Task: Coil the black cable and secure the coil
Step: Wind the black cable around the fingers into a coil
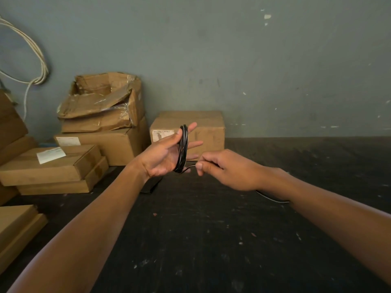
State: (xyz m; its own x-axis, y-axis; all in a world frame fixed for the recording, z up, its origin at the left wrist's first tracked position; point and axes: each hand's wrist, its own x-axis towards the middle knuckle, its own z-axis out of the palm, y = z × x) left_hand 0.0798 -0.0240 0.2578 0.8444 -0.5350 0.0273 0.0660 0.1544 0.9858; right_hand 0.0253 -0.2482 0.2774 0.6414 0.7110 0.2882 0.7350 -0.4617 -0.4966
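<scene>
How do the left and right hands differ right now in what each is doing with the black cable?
The left hand is spread, fingers straight, with the cable coil looped around them; the right hand is curled, pinching the loose strand near the coil's bottom. The left palm is turned up toward the camera; the right shows its back. Both are raised above the dark table, close together.
</scene>
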